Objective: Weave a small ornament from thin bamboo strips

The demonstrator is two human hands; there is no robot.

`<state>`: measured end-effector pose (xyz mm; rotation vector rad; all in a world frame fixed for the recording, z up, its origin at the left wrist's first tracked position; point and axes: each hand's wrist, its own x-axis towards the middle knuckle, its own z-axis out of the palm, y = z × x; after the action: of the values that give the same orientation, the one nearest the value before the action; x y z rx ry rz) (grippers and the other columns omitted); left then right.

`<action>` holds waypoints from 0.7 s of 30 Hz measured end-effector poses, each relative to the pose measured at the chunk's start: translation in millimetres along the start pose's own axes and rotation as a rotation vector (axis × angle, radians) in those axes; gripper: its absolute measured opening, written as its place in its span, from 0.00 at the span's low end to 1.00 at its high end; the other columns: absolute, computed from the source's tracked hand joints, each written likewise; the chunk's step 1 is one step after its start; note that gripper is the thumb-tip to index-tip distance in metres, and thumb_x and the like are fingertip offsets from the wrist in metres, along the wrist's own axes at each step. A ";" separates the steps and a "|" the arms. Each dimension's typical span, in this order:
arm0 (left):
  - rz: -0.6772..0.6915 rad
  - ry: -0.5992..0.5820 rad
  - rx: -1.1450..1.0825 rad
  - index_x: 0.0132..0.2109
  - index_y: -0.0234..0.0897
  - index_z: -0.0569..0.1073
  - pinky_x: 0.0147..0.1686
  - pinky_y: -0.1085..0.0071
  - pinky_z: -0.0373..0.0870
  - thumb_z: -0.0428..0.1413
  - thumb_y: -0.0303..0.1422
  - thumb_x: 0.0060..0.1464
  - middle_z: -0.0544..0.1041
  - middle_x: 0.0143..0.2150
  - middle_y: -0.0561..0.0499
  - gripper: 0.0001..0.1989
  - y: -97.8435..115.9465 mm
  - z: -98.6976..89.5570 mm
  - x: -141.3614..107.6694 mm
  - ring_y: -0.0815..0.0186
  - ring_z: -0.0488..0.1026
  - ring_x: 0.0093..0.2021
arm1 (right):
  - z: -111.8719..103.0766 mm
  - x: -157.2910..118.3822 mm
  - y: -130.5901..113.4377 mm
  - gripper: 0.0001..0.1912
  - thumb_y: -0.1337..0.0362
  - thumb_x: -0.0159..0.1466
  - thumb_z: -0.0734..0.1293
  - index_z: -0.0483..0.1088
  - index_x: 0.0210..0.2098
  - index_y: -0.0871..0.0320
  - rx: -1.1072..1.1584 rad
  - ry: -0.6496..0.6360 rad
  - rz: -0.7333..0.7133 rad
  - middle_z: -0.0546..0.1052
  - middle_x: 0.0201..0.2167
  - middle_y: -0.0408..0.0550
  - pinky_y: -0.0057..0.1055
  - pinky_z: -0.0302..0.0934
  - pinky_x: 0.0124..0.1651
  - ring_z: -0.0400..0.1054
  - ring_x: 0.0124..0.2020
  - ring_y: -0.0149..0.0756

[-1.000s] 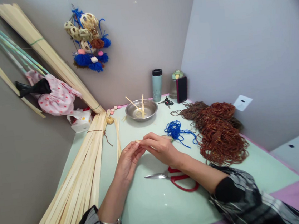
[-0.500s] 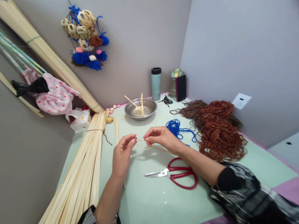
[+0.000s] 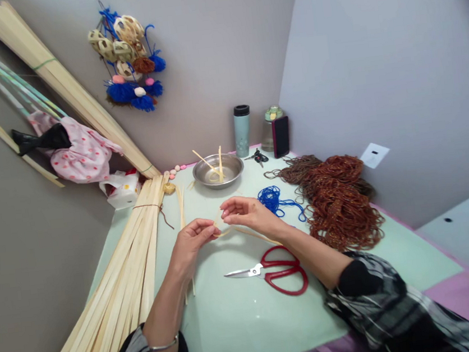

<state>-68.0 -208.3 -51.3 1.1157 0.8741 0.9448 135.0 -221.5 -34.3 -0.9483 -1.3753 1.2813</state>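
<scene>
The left hand pinches a thin strip in its fingertips; the right hand is just beside, though I cannot tell whether it grips too. The strip lies between them and trails below the right hand. Scissors lie nearer the body, blue cord and bowl beyond

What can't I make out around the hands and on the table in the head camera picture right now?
All in the head view:
- Part of the thin strip inside the left hand: covered by that hand.
- Whether the right hand grips the strip: too small and faint.
- Near ends of the strip bundle: cut off by the bottom edge.
- Part of the bottle: behind the phone.
</scene>
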 end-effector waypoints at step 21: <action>-0.109 -0.143 -0.142 0.32 0.34 0.80 0.49 0.68 0.72 0.70 0.40 0.45 0.78 0.33 0.51 0.13 0.5 3.0 -2.9 0.67 0.74 0.38 | 2.3 -3.8 -1.0 0.17 0.57 0.63 0.72 0.75 0.48 0.58 -0.289 0.016 -0.239 0.80 0.43 0.51 0.37 0.67 0.49 0.73 0.43 0.37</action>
<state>-66.4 -211.9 -50.0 0.9913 0.7323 0.8139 133.7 -225.7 -33.8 -0.9499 -1.6365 0.9105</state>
